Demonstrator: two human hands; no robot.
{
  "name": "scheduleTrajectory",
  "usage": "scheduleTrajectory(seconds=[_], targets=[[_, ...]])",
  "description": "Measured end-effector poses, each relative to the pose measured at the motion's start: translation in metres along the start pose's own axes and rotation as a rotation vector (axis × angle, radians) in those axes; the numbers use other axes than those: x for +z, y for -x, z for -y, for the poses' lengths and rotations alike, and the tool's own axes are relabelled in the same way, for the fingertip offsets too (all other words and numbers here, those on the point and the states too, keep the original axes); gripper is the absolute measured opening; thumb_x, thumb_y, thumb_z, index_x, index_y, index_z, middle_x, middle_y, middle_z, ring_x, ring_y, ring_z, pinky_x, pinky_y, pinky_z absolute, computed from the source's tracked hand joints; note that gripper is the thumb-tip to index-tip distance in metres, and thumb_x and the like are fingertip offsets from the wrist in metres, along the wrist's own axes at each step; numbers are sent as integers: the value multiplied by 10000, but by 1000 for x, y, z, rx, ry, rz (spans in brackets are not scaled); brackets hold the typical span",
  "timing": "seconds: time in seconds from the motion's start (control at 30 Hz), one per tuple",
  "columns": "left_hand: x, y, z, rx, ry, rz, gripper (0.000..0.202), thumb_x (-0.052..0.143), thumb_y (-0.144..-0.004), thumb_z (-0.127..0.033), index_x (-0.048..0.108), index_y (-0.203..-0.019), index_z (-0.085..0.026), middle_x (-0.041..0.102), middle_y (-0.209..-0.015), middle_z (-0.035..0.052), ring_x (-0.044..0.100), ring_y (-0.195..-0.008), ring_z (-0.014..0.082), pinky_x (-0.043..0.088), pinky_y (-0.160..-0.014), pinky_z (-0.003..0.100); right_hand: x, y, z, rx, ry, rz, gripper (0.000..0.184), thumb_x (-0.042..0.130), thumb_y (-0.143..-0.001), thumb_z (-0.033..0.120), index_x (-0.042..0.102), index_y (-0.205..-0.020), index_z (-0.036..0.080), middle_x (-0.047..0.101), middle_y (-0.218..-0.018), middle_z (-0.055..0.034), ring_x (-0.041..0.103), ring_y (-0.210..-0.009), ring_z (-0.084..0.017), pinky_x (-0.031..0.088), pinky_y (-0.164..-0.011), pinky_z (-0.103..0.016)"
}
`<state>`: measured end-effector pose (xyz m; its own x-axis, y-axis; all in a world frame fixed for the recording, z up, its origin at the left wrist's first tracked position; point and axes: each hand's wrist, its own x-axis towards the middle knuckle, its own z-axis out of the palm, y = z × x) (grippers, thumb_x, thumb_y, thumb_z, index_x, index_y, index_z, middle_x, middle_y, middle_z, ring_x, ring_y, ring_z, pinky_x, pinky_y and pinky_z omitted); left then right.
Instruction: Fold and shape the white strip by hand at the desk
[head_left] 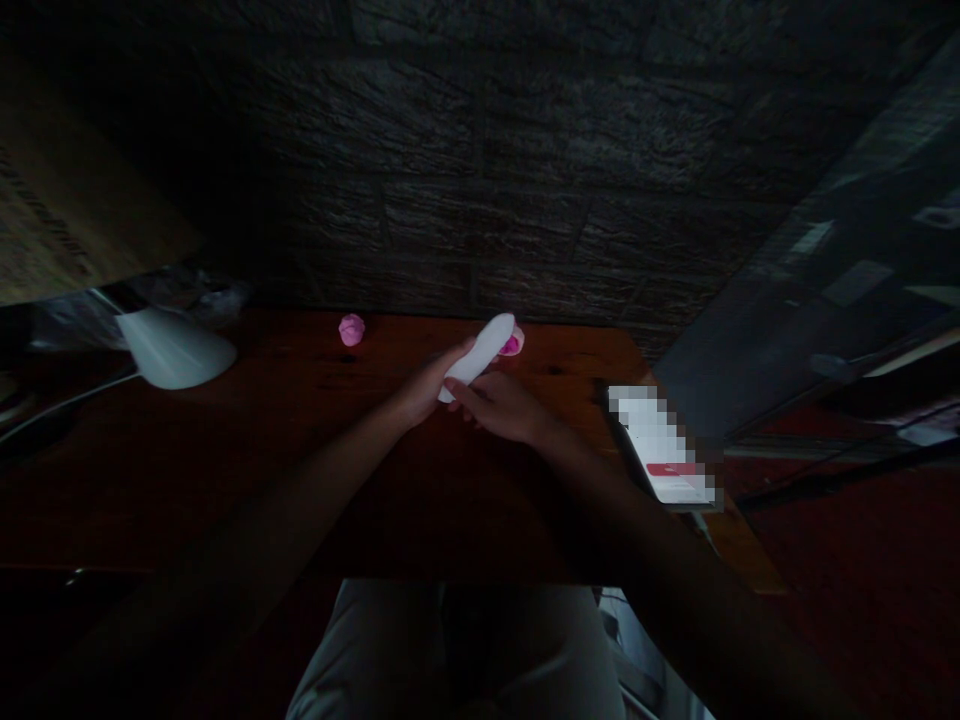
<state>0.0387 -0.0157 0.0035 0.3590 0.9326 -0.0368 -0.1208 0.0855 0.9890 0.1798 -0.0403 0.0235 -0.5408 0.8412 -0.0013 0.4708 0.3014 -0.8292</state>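
A long white rounded object (484,352) lies tilted over the dark red wooden table (315,450), its far end next to a small pink lump (511,345). My left hand (433,385) is wrapped round the lower part of the white object. My right hand (501,405) is closed at its near end, touching it from the right. A second pink lump (351,329) sits alone further left near the table's back edge.
A white lamp head (174,348) lies at the table's left. A phone with a lit screen (664,447) rests at the right edge. A dark stone-patterned wall (487,180) rises behind. A cardboard box (60,220) stands at the far left.
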Motion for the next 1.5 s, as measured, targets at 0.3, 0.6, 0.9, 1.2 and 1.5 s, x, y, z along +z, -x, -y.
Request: scheduleTrajectory(seconds=[0.3, 0.6, 0.9, 1.2, 1.5], targets=[[1, 2, -3, 32, -40, 46, 588, 456, -889, -589, 710, -1049, -83, 622, -527, 50, 537, -375, 122, 308, -312, 197, 1, -1, -4, -21, -14, 2, 464, 421, -1011, 423, 712, -831, 110, 688, -740, -70, 614, -623, -102, 464, -619, -222], [-1, 0, 0, 29, -56, 15, 569, 463, -892, -589, 724, -1038, -104, 617, -523, 40, 509, -359, 109, 295, -314, 200, 1, 1, -2, -8, -5, -1, 468, 417, -1009, 428, 712, -820, 117, 648, -682, -42, 591, -595, -96, 452, -618, -223], [0, 1, -2, 26, -65, -8, 573, 485, -872, -601, 720, -991, -92, 613, -516, 39, 505, -351, 109, 302, -310, 199, 0, 1, -2, 7, -6, 2, 463, 419, -1010, 418, 709, -815, 113, 644, -674, -40, 578, -573, -90, 446, -611, -224], [0, 1, -2, 20, -50, 23, 561, 463, -893, -583, 720, -1002, -96, 636, -549, 53, 517, -365, 107, 294, -313, 195, 0, 2, 1, 13, 3, -4, 452, 429, -1007, 407, 718, -822, 113, 648, -680, -44, 580, -577, -95, 449, -610, -225], [0, 2, -3, 15, -64, -3, 559, 489, -866, -601, 721, -932, -97, 620, -536, 45, 503, -347, 114, 299, -308, 218, 0, 1, -1, -8, 13, -3, 463, 419, -1009, 409, 717, -812, 114, 641, -669, -45, 580, -588, -101, 447, -611, -232]])
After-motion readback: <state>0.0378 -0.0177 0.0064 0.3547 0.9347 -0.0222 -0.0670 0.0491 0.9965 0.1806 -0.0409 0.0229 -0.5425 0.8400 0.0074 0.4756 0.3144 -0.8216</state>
